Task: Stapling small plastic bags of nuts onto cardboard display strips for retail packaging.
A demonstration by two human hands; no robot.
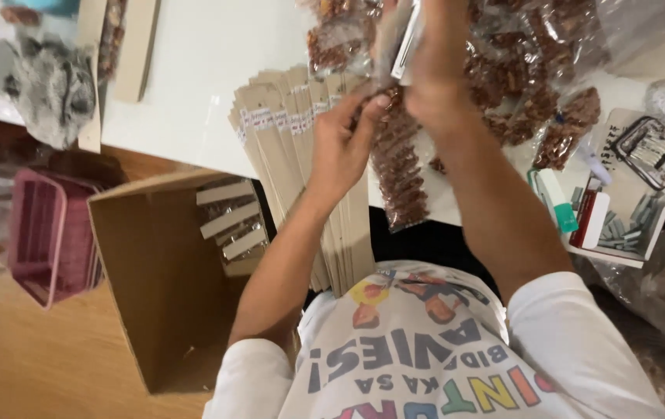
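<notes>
My left hand [345, 140] pinches the lower edge of a clear plastic packet of brown snack [394, 167] that hangs in front of me. My right hand [429, 66] grips the packet's top, where a folded beige card strip [404, 39] sits over the opening. Under my hands, a fanned stack of long beige card strips [286, 136] lies on the white table [192, 85]. More filled packets of the brown snack [526, 70] are piled on the table at the upper right.
An open cardboard box [161, 287] with a few finished packets stands at my left. A pink basket [45, 233] sits on the wooden floor. A small white tray [627, 194] holds staples, a stapler and other small items at the right.
</notes>
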